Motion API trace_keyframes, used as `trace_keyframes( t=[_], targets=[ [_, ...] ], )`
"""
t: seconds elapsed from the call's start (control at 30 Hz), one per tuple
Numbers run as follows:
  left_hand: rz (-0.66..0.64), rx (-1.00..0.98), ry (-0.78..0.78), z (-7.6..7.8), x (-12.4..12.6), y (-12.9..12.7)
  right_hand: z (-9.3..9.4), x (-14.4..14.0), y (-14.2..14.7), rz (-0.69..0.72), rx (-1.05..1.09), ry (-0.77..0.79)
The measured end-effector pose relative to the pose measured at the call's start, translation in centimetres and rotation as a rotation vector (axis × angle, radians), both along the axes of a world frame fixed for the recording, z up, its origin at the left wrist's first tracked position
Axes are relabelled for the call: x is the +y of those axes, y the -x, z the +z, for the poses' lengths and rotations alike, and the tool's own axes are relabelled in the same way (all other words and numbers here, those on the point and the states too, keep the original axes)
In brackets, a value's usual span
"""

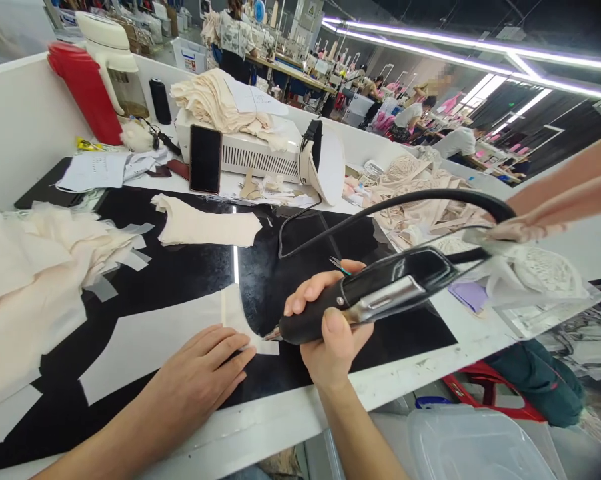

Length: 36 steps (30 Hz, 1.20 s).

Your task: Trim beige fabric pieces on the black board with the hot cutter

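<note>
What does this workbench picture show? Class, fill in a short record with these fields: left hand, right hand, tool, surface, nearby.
left hand: left hand flat on the white fabric piece
right hand: right hand gripping the black handheld tool
tool: tip at the fabric's curved edge; black cable loops away
surface: glossy black work mat
nearby: cream fabric pile, phone, white machine box, red jug

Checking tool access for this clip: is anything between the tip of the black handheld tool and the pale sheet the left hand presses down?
Nothing visible. The tool, gripped by the right hand, has its tip at the edge of the pale sheet; the left hand lies flat beside it, not under the tip.
</note>
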State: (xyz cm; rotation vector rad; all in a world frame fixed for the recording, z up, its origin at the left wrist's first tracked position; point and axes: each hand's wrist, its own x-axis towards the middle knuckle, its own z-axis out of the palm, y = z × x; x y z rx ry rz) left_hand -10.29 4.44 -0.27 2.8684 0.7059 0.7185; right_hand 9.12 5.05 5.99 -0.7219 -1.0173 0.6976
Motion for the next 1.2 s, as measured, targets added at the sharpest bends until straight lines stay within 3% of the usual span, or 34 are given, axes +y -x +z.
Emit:
trace_keyframes(
  t=[0.4, 0.53, 0.73, 0.93, 1.2],
  targets=[
    [0.003, -0.035, 0.027, 0.4, -0.1, -0.3, -0.7, 0.2, 0.4, 0.007, -0.038, 0.0],
    [-0.003, -0.037, 0.049, 0.4, 0.0, -0.3, -0.3, 0.1, 0.1, 0.025, -0.022, -0.005],
    [-0.005, -0.039, 0.04, 0.5, -0.1, -0.4, 0.2, -0.5, -0.6, -0.054, 0.003, 0.024],
    [-0.012, -0.033, 0.035, 0.4, -0.1, -0.3, -0.3, -0.5, -0.9, -0.04, -0.037, 0.018],
    [-0.019, -0.03, 0.04, 0.3, 0.0, -0.3, 0.6, -0.9, -0.2, -0.021, 0.007, 0.021]
  ],
)
